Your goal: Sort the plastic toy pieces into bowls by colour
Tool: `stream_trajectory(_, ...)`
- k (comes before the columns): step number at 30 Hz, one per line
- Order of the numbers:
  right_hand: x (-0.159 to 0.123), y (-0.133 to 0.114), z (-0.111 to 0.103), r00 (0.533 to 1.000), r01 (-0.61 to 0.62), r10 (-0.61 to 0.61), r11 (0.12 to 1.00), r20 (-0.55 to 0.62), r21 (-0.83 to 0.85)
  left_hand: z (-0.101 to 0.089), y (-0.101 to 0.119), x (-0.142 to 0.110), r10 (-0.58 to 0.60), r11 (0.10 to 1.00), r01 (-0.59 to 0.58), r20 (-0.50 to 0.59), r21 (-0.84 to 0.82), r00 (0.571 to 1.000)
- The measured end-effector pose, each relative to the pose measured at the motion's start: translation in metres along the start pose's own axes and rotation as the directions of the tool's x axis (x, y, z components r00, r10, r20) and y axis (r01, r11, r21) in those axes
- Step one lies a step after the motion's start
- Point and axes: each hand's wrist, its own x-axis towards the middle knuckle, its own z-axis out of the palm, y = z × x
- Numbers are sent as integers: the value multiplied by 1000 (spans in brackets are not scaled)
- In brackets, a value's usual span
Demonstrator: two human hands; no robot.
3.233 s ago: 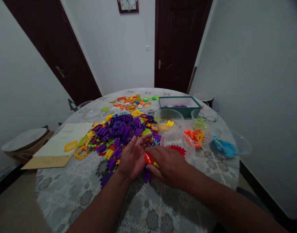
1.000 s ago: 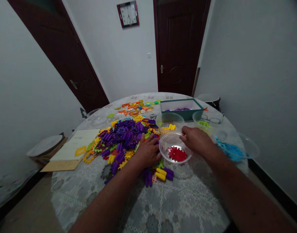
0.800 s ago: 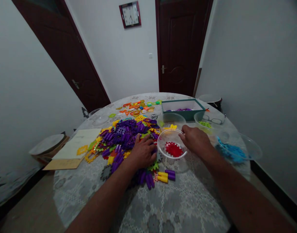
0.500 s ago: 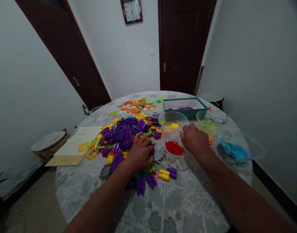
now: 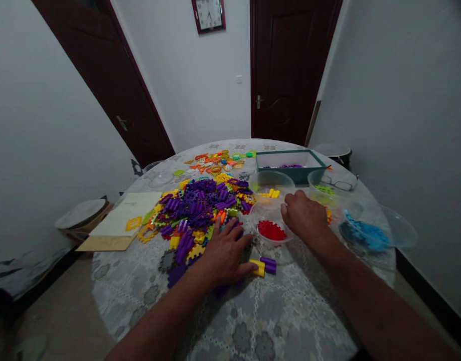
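Left hand [image 5: 225,254] spread wide over near edge of pile [image 5: 198,203], thumb by yellow piece [image 5: 259,269]; right hand [image 5: 304,215] curled narrow at rim of bowl [image 5: 265,212], cannot tell if gripping; a tug there could tip it, spilling red pieces [image 5: 271,230].

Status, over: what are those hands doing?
Left hand spread over plastic pieces. Right hand at clear bowl. Red toothed pieces inside. Yellow piece by left hand.
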Motion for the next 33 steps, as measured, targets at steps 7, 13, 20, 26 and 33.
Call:
stream_trajectory(7, -4, 4, -12, 977, 58, -42, 996, -209, 72, 7, 15, -13, -32, 999, 32, 0, -28, 999)
stream_trajectory(13, -5, 7, -14, 944, 124, -81, 986, -321, 115, 24, 46, -6, -162, 987, 161, -51, -18, 986)
stream_trajectory(20, -4, 12, -7, 922, 164, -106, 978, -372, 126, 31, 73, 6, -229, 972, 233, -100, 27, 968)
stream_trajectory(26, -1, 16, -2, 932, 195, -133, 968, -337, 158, 22, 63, 4, -219, 974, 223, -105, 30, 970)
stream_trajectory(33, -1, 12, -3, 942, 216, -161, 963, -296, 162, 19, 38, 5, -193, 980, 196, -89, 24, 977)
